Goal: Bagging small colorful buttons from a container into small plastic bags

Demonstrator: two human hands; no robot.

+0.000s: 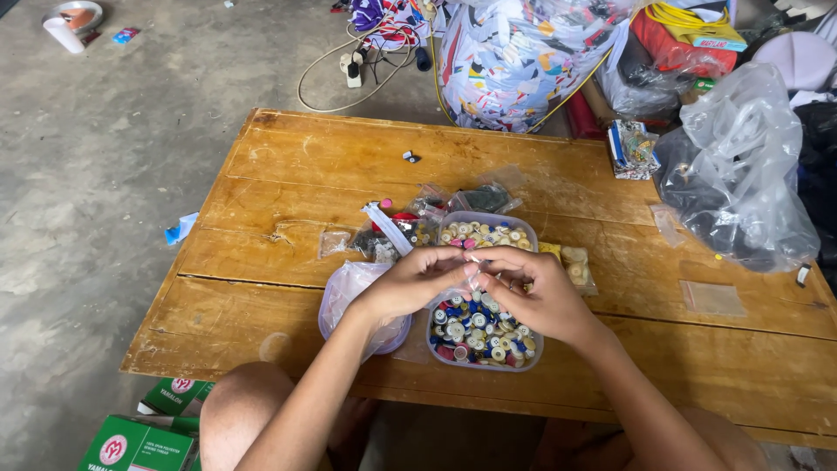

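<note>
Head view showed the person seated at a low wooden table (288, 166), both hands meeting just above a clear tub of mixed buttons (482, 336). The left hand (417, 281) and the right hand (534, 292) had their fingertips pressed together on a small clear bag (471, 266), each pinching an edge of it; the thing was so small and so covered by the fingers that what lay inside could not be told. A second tub of pale buttons (486, 232) stood just behind the hands, touching or nearly touching the first. A larger soft plastic bag (349, 292) lay under the left wrist, and small filled packets (410, 228) were scattered to the left of the pale tub. A big crumpled plastic bag (741, 166) sat at the far right of the table, and green boxes (139, 440) lay on the floor by the left knee.

Judged from the grip, the step in hand was the working of the little bag's mouth, either opening or sealing it. The next move would call for a steady pinch on both sides, held over the tub so that anything slipping out fell among the buttons.
</note>
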